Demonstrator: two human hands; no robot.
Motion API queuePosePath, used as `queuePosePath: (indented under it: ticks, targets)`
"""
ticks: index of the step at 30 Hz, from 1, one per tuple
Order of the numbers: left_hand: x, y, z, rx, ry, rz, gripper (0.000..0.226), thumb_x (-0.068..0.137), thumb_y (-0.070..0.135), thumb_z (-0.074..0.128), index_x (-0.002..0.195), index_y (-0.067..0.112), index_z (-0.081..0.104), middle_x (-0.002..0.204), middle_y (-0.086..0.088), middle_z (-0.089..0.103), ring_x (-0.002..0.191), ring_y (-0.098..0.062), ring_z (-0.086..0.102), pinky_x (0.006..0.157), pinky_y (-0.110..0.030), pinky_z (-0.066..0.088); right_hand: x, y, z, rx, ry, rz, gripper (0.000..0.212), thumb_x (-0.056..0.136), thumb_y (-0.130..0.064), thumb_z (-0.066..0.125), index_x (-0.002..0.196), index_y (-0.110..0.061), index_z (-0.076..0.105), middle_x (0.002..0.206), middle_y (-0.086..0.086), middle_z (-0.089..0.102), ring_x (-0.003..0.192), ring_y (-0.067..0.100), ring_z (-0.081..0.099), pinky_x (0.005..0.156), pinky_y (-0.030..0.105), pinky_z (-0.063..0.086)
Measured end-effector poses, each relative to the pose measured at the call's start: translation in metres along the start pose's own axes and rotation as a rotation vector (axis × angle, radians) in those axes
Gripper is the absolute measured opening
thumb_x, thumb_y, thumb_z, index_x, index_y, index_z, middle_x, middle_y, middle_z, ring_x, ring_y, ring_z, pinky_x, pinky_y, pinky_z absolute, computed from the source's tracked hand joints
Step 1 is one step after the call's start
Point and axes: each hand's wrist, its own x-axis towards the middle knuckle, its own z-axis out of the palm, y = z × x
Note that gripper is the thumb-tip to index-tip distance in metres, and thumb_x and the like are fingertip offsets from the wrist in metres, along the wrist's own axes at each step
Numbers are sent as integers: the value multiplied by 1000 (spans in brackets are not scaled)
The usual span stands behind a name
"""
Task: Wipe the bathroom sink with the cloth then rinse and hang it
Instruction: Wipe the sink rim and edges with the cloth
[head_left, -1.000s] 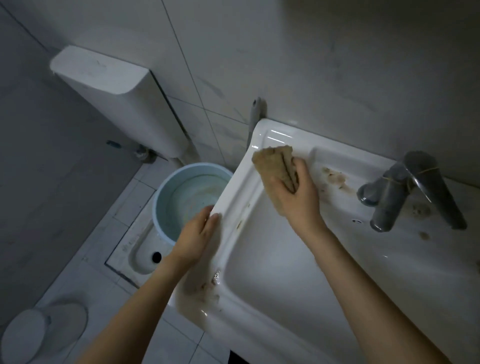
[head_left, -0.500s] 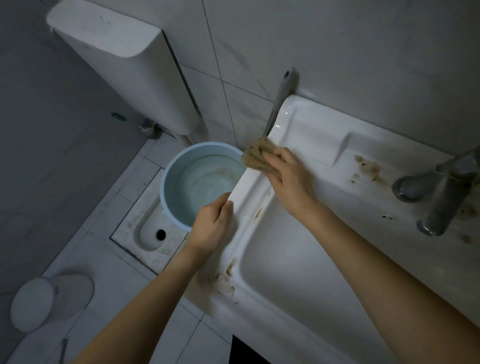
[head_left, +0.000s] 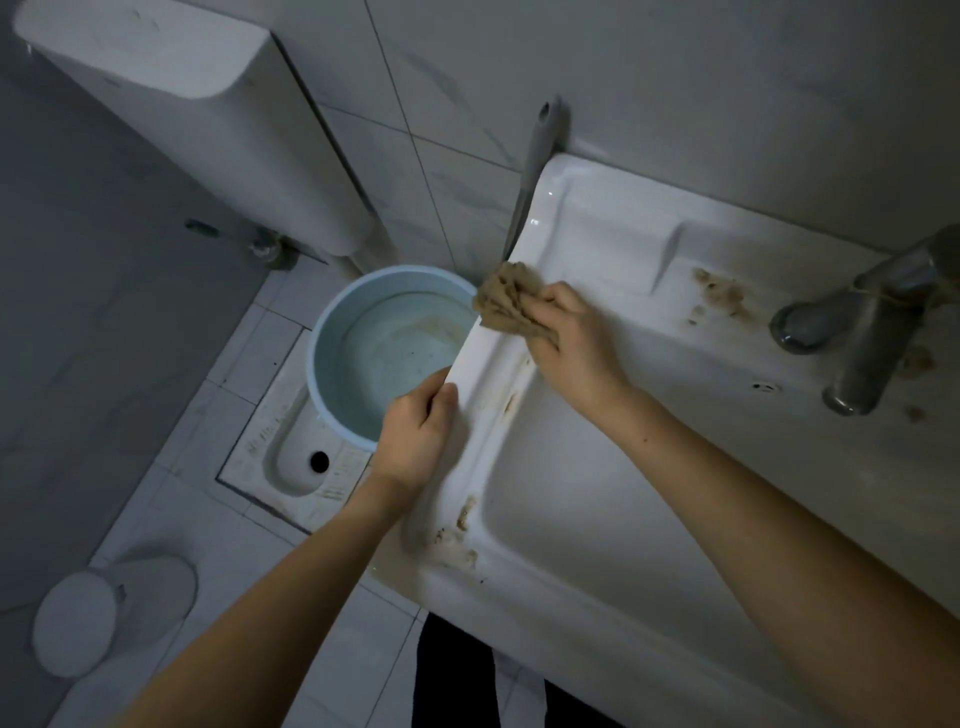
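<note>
A white bathroom sink (head_left: 613, 234) fills the right half of the view, with brown dirt smears on its left rim and near the metal faucet (head_left: 872, 332). My right hand (head_left: 571, 343) presses a crumpled tan cloth (head_left: 506, 304) onto the sink's left rim, toward the far corner. On the same outer edge, closer to me, rests my left hand (head_left: 415, 431), fingers curled over the rim and holding nothing else.
A light blue bucket (head_left: 332, 332) with a little water stands on the floor left of the sink, over a squat toilet pan (head_left: 291, 457). A white cistern (head_left: 171, 88) hangs on the wall. A grey handle (head_left: 535, 150) leans by the sink's corner. A white bin (head_left: 98, 613) sits lower left.
My right hand has slid the cloth from the sink's back ledge out to the left rim. My left hand stays on the edge. The view has shifted left.
</note>
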Motion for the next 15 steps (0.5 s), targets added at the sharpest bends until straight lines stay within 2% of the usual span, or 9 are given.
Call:
queuePosePath:
  ticks: [2,4,6,8,9,11,12,15]
  targets:
    - [2,-1,-1,-11,-18,-1,28,103,18,41,109,24,68,80,11,67,76,0,60,63,-6,40,8,1,-5,-8,-17,7,33,84,2,54,115,-2,65,98,5,53,89,20,59,79,15,42]
    - [4,-5,-2,-25,-29,-18,30,103,19,40,115,22,67,84,12,68,79,3,60,64,-3,39,32,8,-12,-36,20,28,25,86,-1,53,107,-3,66,94,8,54,88,21,59,78,10,39]
    - [4,-8,-2,-41,-37,-20,31,103,19,41,119,22,67,88,13,69,79,8,59,64,-2,39,54,8,-22,-76,147,149,16,86,-4,51,88,-16,61,79,3,50,72,12,54,63,12,37]
    - [4,-11,-2,-57,-44,-14,31,102,19,41,118,20,67,85,12,68,76,6,58,64,-6,41,55,11,-18,-39,279,242,20,89,1,48,72,-10,49,64,0,40,52,3,42,49,14,31]
    - [4,-12,-2,-77,-42,-18,30,102,20,41,115,19,67,83,11,67,75,2,58,65,-12,42,49,8,-14,-64,292,243,19,90,3,47,74,-5,50,65,1,41,52,2,42,49,12,32]
    - [3,-13,-2,-133,-51,-24,30,101,21,40,110,17,68,82,9,67,76,-5,59,68,-24,47,26,-6,0,-62,238,168,10,86,2,53,84,1,62,79,7,52,68,5,52,62,11,38]
    - [2,-13,-2,-147,-58,-29,29,100,22,40,107,18,68,82,7,67,76,-8,59,70,-30,50,11,-8,9,-57,233,145,13,83,-1,55,87,3,66,87,10,57,76,10,55,67,13,40]
    - [2,-14,-3,-164,-48,-15,29,98,22,40,80,21,64,64,3,58,63,-8,50,63,-38,47,-33,-30,30,-28,146,144,20,84,-6,57,98,1,69,96,5,58,84,9,56,74,11,40]
